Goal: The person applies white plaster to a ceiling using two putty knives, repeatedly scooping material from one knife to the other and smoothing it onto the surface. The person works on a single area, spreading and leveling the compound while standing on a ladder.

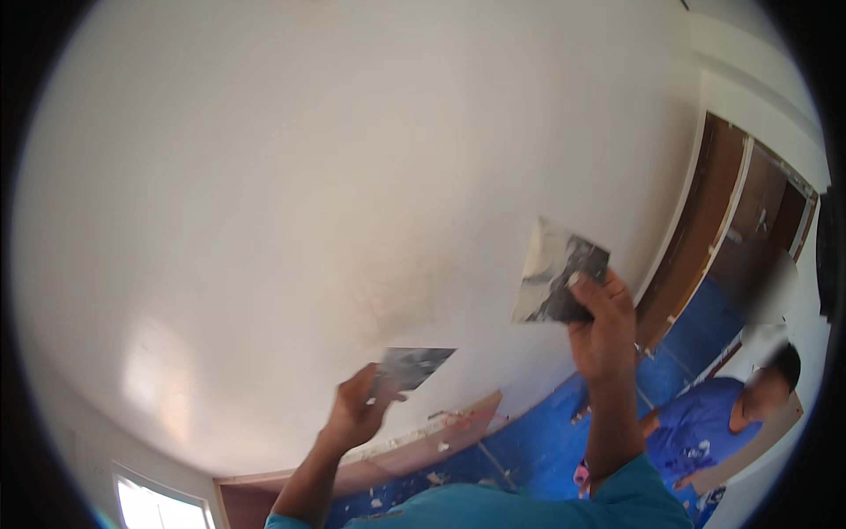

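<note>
- The right hand [604, 322] grasps the larger putty-smeared scraper plate [557, 273] by its lower right edge, thumb laid across the face and fingers mostly hidden behind; this larger plate is the landmark for every place below.
- Its face is part off-white, part dark; whether it touches the wall cannot be told.
- The left hand [359, 406], below and left of the larger plate, grasps a smaller scraper plate [412, 366] by its left end; this one is tilted, grey and slightly blurred.
- The glossy white wall [308, 176] spreads behind the larger plate and far to its left, with a faint beige patch [392, 295] just left of it.
- Below and left of the larger plate runs a reddish-brown board [397, 458] with a pale, flecked edge.
- Below it lies a blue floor [520, 450] scattered with whitish flakes.
- To its right stands a brown door frame [696, 229].
- Below and right of it is another person [705, 428] in a blue-violet shirt.
- Far below and left of it shows a bright window [159, 507].
</note>
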A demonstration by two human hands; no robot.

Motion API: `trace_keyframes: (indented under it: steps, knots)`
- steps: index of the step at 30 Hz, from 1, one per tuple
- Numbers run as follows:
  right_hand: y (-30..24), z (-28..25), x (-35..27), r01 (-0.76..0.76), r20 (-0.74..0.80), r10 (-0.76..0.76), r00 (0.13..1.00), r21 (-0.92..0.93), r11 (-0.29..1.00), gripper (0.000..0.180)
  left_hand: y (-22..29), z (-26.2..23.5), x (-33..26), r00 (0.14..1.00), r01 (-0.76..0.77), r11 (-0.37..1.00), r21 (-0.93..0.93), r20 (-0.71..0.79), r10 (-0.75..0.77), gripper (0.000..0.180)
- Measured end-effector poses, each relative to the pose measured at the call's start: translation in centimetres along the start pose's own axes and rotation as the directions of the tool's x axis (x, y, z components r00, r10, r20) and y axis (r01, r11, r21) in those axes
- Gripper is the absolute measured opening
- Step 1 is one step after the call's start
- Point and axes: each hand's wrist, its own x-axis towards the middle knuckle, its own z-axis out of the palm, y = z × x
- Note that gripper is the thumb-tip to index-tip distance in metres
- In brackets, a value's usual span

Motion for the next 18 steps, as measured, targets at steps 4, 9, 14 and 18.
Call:
trace_keyframes:
  steps: [4,9,14,18]
  knots:
    - [-8.3,3.3,12.9,0.71,0.259,-0.667,0.699,-0.359,0.605,0.016,1.8,-7.3,5.6,0.829,-0.184,0.981,-0.053,-0.545,0.126,0.035]
    - [-18.3,13.4,27.7,0.867,0.558,-0.787,0.263,-0.494,-0.061,0.024,1.5,-11.5,17.0,0.619,-0.323,0.929,0.183,-0.701,0.353,0.032]
    - [-22.7,21.8,39.7,0.791,0.736,-0.676,0.038,-0.436,-0.43,0.026,-0.2,-11.7,23.4,0.489,-0.431,0.854,0.29,-0.72,0.492,0.026]
    - [-24.9,27.3,44.8,0.632,0.733,-0.623,-0.272,-0.352,-0.69,0.03,-0.4,-12.8,26.3,0.47,-0.417,0.861,0.292,-0.741,0.479,0.026]
